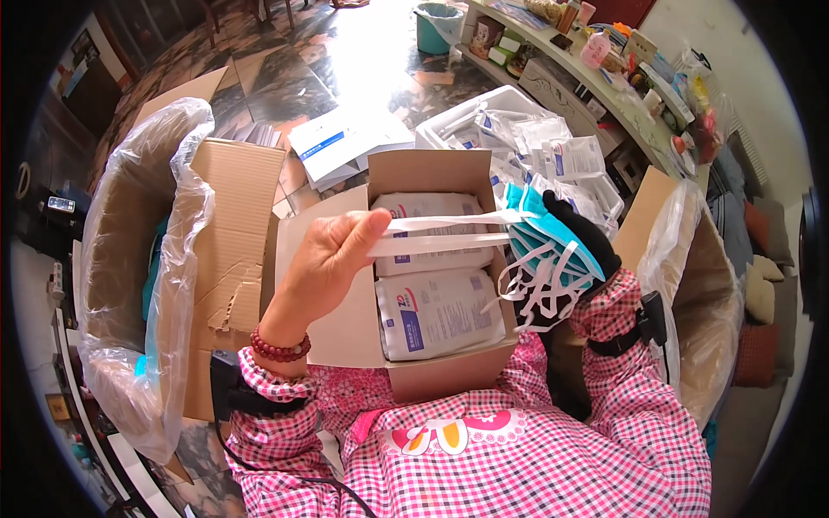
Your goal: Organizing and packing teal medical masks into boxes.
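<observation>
My left hand (332,259), bare with a red bead bracelet at the wrist, pinches two white elastic straps (440,233) stretched to the right. My right hand (583,237), in a black glove, grips a stack of blue face masks (544,237) whose white straps dangle in loops below. Both hands hover over an open cardboard box (440,371) on my lap. Inside it lie white sealed packs (436,315) with blue print, stacked flat.
A large carton lined with clear plastic (138,259) stands at my left and another (699,285) at my right. A white crate of small sealed packets (544,151) sits behind the box. Papers (341,142) lie on the dark floor. A cluttered shelf (604,60) runs along the back right.
</observation>
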Action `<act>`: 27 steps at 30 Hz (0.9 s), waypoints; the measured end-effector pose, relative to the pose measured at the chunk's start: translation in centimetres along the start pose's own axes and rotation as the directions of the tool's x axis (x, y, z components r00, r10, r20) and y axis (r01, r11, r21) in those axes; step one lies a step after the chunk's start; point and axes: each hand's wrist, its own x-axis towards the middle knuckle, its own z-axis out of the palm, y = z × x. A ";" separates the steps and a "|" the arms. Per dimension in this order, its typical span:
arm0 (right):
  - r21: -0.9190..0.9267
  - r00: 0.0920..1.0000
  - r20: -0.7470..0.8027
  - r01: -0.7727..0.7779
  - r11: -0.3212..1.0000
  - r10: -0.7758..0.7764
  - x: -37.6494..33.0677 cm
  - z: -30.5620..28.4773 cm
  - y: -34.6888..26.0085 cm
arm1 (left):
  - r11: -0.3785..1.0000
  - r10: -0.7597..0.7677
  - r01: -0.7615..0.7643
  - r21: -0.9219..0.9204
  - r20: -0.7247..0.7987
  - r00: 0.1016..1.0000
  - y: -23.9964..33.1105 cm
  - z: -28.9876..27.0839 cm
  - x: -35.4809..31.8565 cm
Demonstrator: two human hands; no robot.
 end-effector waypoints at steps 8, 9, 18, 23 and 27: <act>-0.044 1.000 0.019 0.003 0.999 -0.002 -2.5 1.9 3.5 | 0.997 0.025 -0.031 -0.070 -0.074 0.997 0.6 0.6 1.6; -0.041 1.000 0.019 0.007 0.999 -0.006 -2.6 1.9 3.6 | 0.997 0.026 -0.031 -0.075 -0.065 0.998 0.5 0.6 1.7; -0.046 0.999 0.008 0.031 0.998 -0.031 -2.1 1.5 3.5 | 0.998 0.042 -0.040 0.045 -0.058 0.997 1.3 1.5 1.1; -0.043 0.999 0.009 0.033 0.999 -0.032 -1.9 1.3 3.4 | 0.864 0.288 -0.259 0.431 -0.001 0.958 1.9 4.0 1.5; -0.045 0.999 0.015 0.031 0.998 -0.030 -1.9 1.4 3.5 | 0.935 0.192 -0.183 0.304 -0.002 0.981 1.1 7.1 2.2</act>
